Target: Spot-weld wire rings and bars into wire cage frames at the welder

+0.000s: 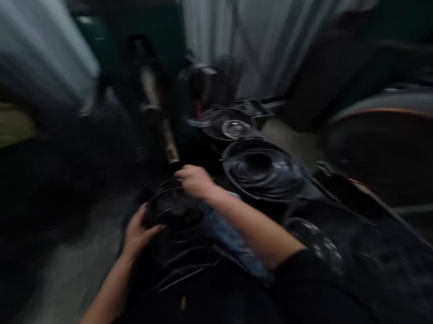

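The picture is dark and smeared by motion. My left hand (137,234) is at the near left side of a dark round container (175,200), thumb and fingers bent around its edge. Above the container's far right rim, my right hand (195,181) is closed, its fingers curled on something dark that I cannot make out. A long pale object (170,147) runs from the back down to these fingers; whether they hold it is unclear. Bluish cloth (229,234) lies beneath my right forearm. Thin curved metal lines (188,260) show below the container.
To the right stands a black tub (235,180) with coiled dark hose or cable (258,167). Behind it is another round container (210,126) with a shiny round piece (236,128). Clear plastic-like material (315,244) lies at lower right. A large drum-like shape (386,153) stands far right.
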A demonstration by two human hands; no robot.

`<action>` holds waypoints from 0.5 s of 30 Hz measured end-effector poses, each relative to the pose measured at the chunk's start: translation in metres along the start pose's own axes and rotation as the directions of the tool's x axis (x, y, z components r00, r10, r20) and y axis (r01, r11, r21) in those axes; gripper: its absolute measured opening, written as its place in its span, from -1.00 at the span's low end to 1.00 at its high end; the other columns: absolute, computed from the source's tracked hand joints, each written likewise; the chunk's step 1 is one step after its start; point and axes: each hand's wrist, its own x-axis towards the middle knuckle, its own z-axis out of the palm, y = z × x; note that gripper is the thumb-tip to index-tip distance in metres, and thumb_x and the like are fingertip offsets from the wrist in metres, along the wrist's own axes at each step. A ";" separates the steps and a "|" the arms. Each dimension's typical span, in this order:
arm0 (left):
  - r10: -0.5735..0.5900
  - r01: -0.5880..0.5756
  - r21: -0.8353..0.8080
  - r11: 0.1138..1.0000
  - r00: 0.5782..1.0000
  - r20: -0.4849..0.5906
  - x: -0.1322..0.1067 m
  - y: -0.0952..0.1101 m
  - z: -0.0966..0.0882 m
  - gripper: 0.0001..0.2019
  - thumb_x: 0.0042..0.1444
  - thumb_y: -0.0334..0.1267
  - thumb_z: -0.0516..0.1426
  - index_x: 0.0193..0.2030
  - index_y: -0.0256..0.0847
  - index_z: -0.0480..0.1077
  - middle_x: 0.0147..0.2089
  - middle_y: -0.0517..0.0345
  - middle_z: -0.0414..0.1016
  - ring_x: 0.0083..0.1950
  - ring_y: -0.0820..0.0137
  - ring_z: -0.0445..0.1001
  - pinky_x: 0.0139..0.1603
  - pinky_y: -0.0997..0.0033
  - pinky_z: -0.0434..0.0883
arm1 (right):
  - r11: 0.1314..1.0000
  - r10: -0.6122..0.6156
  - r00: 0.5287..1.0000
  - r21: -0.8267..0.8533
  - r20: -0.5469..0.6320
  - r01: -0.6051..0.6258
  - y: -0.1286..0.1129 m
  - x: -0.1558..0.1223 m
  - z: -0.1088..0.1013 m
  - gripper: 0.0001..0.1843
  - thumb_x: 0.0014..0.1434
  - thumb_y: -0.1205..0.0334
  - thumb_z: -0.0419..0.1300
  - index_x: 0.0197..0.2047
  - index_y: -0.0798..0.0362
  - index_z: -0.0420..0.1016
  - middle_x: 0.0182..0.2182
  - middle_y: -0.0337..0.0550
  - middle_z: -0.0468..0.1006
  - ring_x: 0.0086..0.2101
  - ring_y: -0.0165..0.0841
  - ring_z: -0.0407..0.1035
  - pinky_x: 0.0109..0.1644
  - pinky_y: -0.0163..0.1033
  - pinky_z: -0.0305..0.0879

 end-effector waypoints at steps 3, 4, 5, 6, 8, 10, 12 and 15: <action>0.046 -0.045 0.043 0.998 0.999 -0.028 0.007 -0.021 0.001 -0.20 -0.21 -0.14 0.35 0.23 -0.28 0.27 0.23 -0.15 0.34 0.29 0.08 0.30 0.33 0.10 0.21 | 0.982 -0.081 0.996 -0.171 0.037 0.086 0.009 0.026 0.008 -0.79 0.01 0.39 0.20 -0.27 0.04 0.60 -0.20 -0.11 0.50 0.00 -0.21 0.28 0.08 -0.26 0.20; 0.048 -0.046 0.048 0.998 0.998 -0.032 0.011 -0.024 0.000 -0.22 -0.22 -0.18 0.36 0.21 -0.29 0.30 0.17 -0.13 0.39 0.23 0.11 0.36 0.30 0.12 0.25 | 0.965 -0.104 0.994 -0.237 0.038 0.110 0.010 0.034 0.011 -0.78 0.02 0.37 0.20 -0.24 0.05 0.61 -0.17 -0.08 0.52 -0.02 -0.20 0.30 0.12 -0.21 0.18; 0.058 -0.056 0.042 0.998 0.998 -0.025 0.014 -0.025 -0.001 -0.24 -0.23 -0.21 0.37 0.19 -0.28 0.33 0.12 -0.10 0.42 0.18 0.13 0.40 0.26 0.13 0.30 | 0.911 -0.163 0.986 -0.381 0.019 0.158 0.010 0.040 0.014 -0.79 0.04 0.33 0.21 -0.24 0.04 0.62 -0.19 -0.09 0.54 -0.07 -0.21 0.36 0.12 -0.20 0.21; 0.076 -0.075 0.028 0.997 0.996 -0.037 0.017 -0.024 -0.002 -0.24 -0.26 -0.23 0.39 0.18 -0.26 0.34 0.09 -0.07 0.43 0.15 0.16 0.42 0.24 0.15 0.32 | 0.867 -0.197 0.980 -0.466 0.008 0.177 0.008 0.044 0.015 -0.80 0.04 0.31 0.21 -0.24 0.04 0.62 -0.20 -0.09 0.56 -0.11 -0.21 0.40 0.11 -0.19 0.24; 0.137 -0.137 0.009 0.991 0.988 -0.071 0.022 -0.018 -0.008 -0.24 -0.27 -0.26 0.39 0.17 -0.21 0.35 0.11 -0.04 0.42 0.13 0.19 0.43 0.21 0.18 0.36 | 0.811 -0.259 0.966 -0.540 0.016 0.226 -0.001 0.046 0.014 -0.80 0.05 0.28 0.22 -0.25 0.03 0.62 -0.23 -0.11 0.58 -0.18 -0.25 0.44 0.06 -0.19 0.30; 0.211 -0.208 0.035 0.978 0.970 -0.124 0.030 -0.009 -0.016 -0.25 -0.25 -0.29 0.36 0.19 -0.21 0.34 0.15 -0.05 0.39 0.15 0.19 0.41 0.21 0.21 0.36 | 0.794 -0.320 0.947 -0.540 0.020 0.280 -0.012 0.045 0.008 -0.82 0.05 0.25 0.22 -0.26 0.00 0.62 -0.26 -0.12 0.58 -0.22 -0.27 0.46 0.01 -0.20 0.34; 0.291 -0.276 0.103 0.955 0.941 -0.175 0.042 -0.001 -0.024 -0.25 -0.23 -0.33 0.32 0.21 -0.24 0.31 0.18 -0.10 0.38 0.18 0.17 0.39 0.23 0.20 0.35 | 0.793 -0.371 0.929 -0.516 0.016 0.325 -0.020 0.043 -0.001 -0.82 0.05 0.16 0.24 -0.28 -0.02 0.62 -0.27 -0.11 0.56 -0.24 -0.27 0.46 -0.05 -0.19 0.37; 0.413 -0.370 0.216 0.904 0.887 -0.208 0.063 0.011 -0.029 -0.21 -0.21 -0.35 0.27 0.26 -0.32 0.25 0.20 -0.18 0.38 0.22 0.10 0.36 0.29 0.10 0.29 | 0.827 -0.396 0.918 -0.436 -0.002 0.355 -0.017 0.043 -0.012 -0.73 0.05 -0.04 0.24 -0.32 -0.03 0.61 -0.28 -0.09 0.55 -0.27 -0.26 0.45 -0.16 -0.20 0.38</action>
